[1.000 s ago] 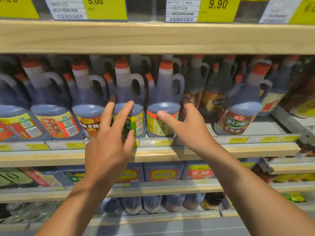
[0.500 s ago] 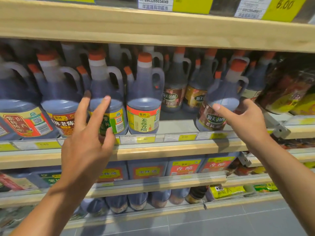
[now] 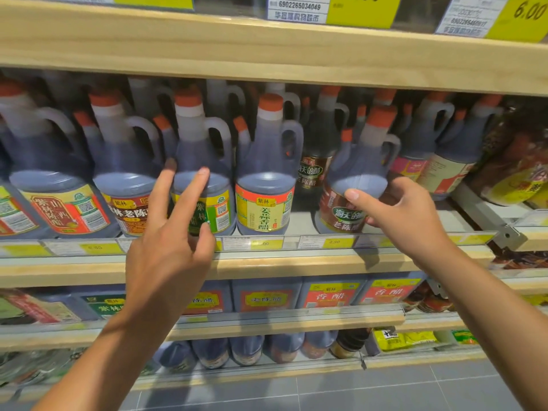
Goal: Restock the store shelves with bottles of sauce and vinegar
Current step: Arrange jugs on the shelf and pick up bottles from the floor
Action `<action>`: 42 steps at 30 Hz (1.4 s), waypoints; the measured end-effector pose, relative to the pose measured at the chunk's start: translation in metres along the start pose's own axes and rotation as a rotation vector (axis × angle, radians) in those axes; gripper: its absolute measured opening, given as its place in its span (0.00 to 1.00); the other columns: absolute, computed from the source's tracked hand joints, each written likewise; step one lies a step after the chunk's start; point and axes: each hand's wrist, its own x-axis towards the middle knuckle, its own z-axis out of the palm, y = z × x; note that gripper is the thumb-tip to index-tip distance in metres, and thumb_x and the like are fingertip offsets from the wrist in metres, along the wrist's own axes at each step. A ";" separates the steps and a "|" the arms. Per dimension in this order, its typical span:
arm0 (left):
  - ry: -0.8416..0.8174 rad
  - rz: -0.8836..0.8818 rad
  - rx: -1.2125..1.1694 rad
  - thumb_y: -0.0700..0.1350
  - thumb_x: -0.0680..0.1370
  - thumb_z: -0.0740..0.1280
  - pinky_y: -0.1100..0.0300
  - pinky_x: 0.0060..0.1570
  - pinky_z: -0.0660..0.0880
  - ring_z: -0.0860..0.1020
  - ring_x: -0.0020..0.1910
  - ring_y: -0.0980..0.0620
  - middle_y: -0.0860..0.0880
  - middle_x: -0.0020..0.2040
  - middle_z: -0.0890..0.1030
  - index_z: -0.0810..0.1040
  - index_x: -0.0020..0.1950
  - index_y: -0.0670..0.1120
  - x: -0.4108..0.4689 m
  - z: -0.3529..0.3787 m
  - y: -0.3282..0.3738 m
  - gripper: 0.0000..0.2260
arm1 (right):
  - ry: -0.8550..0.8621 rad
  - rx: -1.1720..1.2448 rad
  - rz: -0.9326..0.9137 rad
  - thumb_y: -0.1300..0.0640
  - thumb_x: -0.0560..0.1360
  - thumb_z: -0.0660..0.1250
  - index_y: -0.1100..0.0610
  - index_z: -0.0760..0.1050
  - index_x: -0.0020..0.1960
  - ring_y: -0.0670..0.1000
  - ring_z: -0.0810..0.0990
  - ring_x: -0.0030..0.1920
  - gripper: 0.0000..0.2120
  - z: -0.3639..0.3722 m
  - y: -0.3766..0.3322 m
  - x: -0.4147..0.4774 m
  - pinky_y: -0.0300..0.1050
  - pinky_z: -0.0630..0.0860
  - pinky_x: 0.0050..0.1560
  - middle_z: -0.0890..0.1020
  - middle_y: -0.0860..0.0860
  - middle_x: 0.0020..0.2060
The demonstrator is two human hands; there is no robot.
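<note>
Dark vinegar jugs with orange caps and side handles fill the middle shelf (image 3: 296,264). My right hand (image 3: 406,215) grips a brown-labelled jug (image 3: 355,173) that leans to the left; the thumb lies on its front and the fingers curl round its right side. My left hand (image 3: 169,250) hovers with spread fingers in front of a green-labelled jug (image 3: 221,203), the fingertips close to its shoulder; whether they touch it is unclear. A yellow-labelled jug (image 3: 264,185) stands upright between the two.
A wooden shelf board (image 3: 267,54) with yellow price tags hangs close above the jug caps. There is a gap in the front row behind the tilted jug. Lower shelves hold square vinegar containers (image 3: 264,295) and small bottles. Dark packets (image 3: 516,161) sit at right.
My right hand moved right, from the yellow-labelled jug to the brown-labelled one, and closed round it. My left hand stayed in front of the green-labelled jug.
</note>
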 end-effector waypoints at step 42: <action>-0.217 0.856 0.234 0.65 0.73 0.73 0.31 0.77 0.55 0.55 0.83 0.37 0.43 0.82 0.60 0.63 0.81 0.54 -0.089 0.137 0.138 0.40 | 0.164 -0.749 -0.217 0.38 0.78 0.66 0.50 0.56 0.83 0.58 0.57 0.81 0.39 -0.145 0.113 -0.168 0.69 0.63 0.74 0.54 0.51 0.83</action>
